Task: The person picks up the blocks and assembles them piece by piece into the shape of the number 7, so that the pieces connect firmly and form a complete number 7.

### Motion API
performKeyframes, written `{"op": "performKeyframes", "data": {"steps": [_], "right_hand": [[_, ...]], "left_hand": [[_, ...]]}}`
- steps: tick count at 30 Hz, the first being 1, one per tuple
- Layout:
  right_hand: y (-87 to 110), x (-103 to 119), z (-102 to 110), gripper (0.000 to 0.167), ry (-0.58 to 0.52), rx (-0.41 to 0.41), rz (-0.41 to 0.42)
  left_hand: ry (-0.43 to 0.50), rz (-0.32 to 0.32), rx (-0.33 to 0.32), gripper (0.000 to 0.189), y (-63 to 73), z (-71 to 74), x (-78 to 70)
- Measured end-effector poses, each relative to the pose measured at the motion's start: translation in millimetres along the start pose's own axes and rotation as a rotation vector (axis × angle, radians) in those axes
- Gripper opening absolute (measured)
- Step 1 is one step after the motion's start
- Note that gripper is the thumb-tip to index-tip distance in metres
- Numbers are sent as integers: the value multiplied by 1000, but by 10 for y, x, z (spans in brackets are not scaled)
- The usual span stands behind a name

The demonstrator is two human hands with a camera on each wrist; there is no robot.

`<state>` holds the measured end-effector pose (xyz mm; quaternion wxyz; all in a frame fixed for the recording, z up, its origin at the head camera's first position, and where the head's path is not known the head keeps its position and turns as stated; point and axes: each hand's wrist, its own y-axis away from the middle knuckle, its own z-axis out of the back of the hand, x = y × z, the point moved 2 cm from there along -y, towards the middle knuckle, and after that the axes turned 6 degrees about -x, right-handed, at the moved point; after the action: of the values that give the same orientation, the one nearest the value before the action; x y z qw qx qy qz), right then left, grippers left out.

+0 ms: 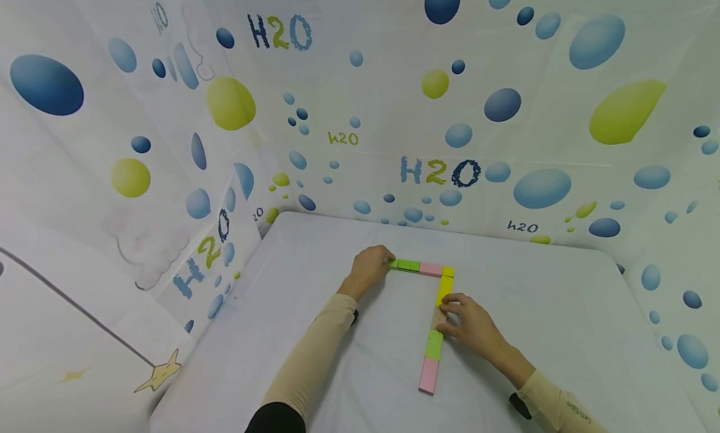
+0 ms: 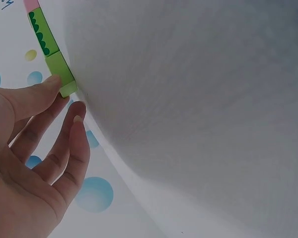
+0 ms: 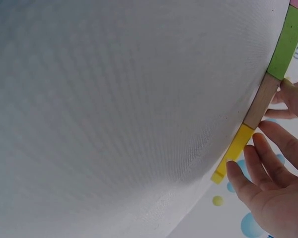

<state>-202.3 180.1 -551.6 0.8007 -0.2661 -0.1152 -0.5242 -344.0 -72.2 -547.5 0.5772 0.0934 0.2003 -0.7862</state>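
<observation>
Wooden blocks lie end to end in an L shape on the white table. At the left end of the far arm, my left hand [image 1: 371,267] pinches a light green block [image 2: 59,68] between thumb and finger. Beside it comes a green block [image 1: 409,266] with dark scallops, then a pink block [image 1: 430,269]. A yellow block [image 1: 445,287] stands at the corner. Below it, a plain wood block [image 3: 261,101], a green block [image 1: 434,345] and a pink block [image 1: 429,375] run toward me. My right hand [image 1: 478,330] touches the right side around the plain and yellow blocks, fingers spread.
A white cloth covers the table [image 1: 517,283]. Behind it and on the left hang curtains [image 1: 382,108] printed with blue and green dots and H2O lettering.
</observation>
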Motion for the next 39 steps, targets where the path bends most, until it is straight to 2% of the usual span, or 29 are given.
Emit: {"op": "performKeyframes", "data": {"steps": [11, 19, 29, 39], "right_hand": [[20, 2, 5, 47, 13, -22, 19], [0, -4, 14, 49, 1, 10, -13], [-22, -8, 16, 49, 19, 27, -12], [-61, -10, 27, 50, 38, 33, -12]], "left_hand": [[5, 5, -1, 23, 7, -9, -18], [17, 1, 0, 22, 3, 17, -27], [70, 10, 7, 25, 8, 25, 8], [59, 36, -1, 31, -7, 23, 37]]}}
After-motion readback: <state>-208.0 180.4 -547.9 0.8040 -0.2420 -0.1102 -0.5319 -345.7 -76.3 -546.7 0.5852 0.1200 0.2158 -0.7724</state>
